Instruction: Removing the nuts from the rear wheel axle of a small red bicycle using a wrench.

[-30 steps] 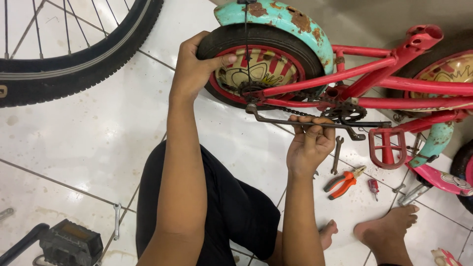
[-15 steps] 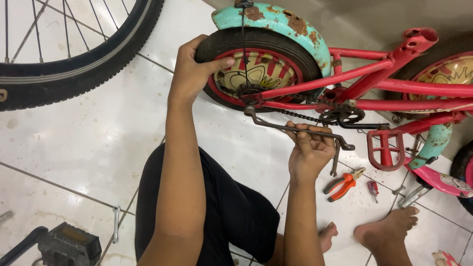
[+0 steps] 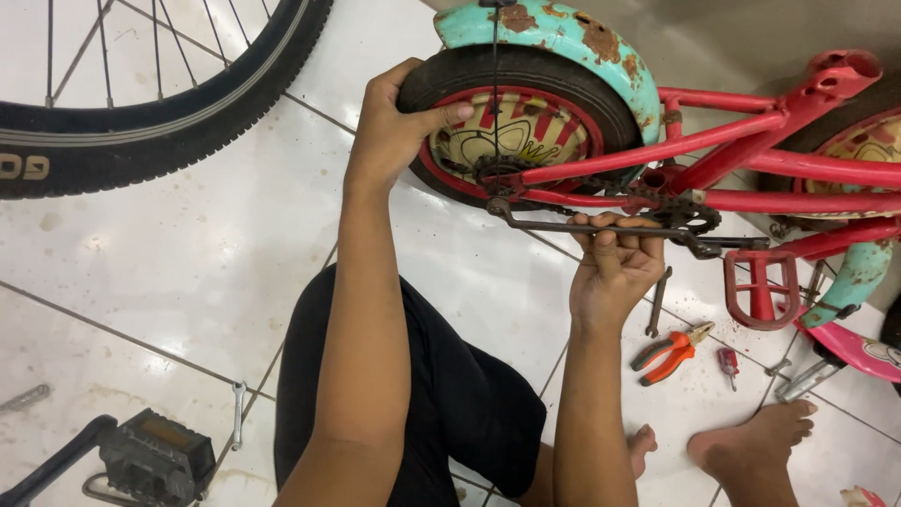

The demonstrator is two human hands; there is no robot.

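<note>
head view: small red bicycle frame (image 3: pixel 713 141) lies inverted on white tiled floor (image 3: pixel 188 282). left hand (image 3: pixel 389 127) closed over the tyre of the small wheel (image 3: pixel 526 70), thumb laid along the red rim, fingers curled out of sight over the tread; it is steadying the wheel. right hand (image 3: pixel 615 268) is below and to the side of that grip, fingers wrapped from beneath around the lower run of the chain (image 3: pixel 582 225), clamped on it, thumb across the front. chain runs from the hub sprocket, just above the right grip's near end, to the chainring (image 3: pixel 690 214) just past its far end. rusted turquoise mudguard (image 3: pixel 563 33) arches over the wheel, above both grips.

below the right wrist: a spanner (image 3: pixel 657 302) flat on the tile, orange-handled pliers (image 3: pixel 671 349) just beyond it, a small red screwdriver (image 3: pixel 728 362) beside those. red pedal (image 3: pixel 762 286) hangs off the crank, to the far side of the right grip. large black tyre (image 3: pixel 160 141) well apart from the left grip. loose black pedal (image 3: pixel 155 455) and another spanner (image 3: pixel 238 413) near the person's knee.

judgement on technique: hold the wheel still with the left hand while the right guides the chain; keep fingertips clear of the sprocket teeth, feed links squarely onto them, keep the run untwisted.
</note>
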